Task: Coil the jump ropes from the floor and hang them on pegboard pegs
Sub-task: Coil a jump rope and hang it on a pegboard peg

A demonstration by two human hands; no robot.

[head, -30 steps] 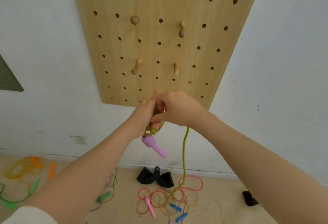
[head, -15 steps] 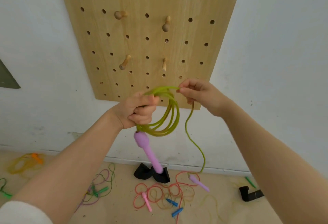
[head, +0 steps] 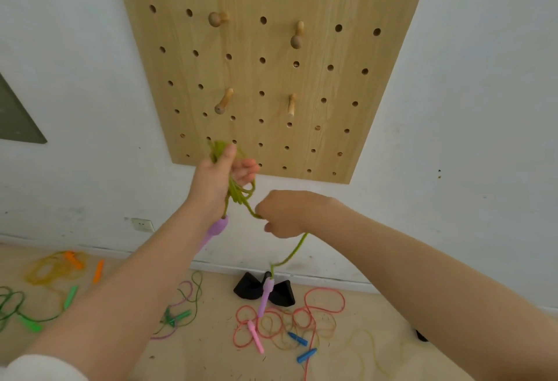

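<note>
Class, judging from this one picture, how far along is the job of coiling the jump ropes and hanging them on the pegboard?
Done: nothing hung; the four wooden pegs on the pegboard are bare. In hand: the left hand grips the coiled olive-green rope with lilac handles, while the right hand pinches its tail, one handle dangling. Left: the pink rope, orange rope and green rope lie loose on the floor.

The rope (head: 238, 192) in the hands was olive green, and its two handles (head: 218, 226) were light purple. The pegboard (head: 271, 78) was pale wood with rows of dark holes, on a white wall (head: 468, 109). On the beige floor (head: 211, 350) lay ropes in orange (head: 54, 269), green (head: 30, 317) and coral pink (head: 320, 305), with blue handles (head: 306, 355).
</note>
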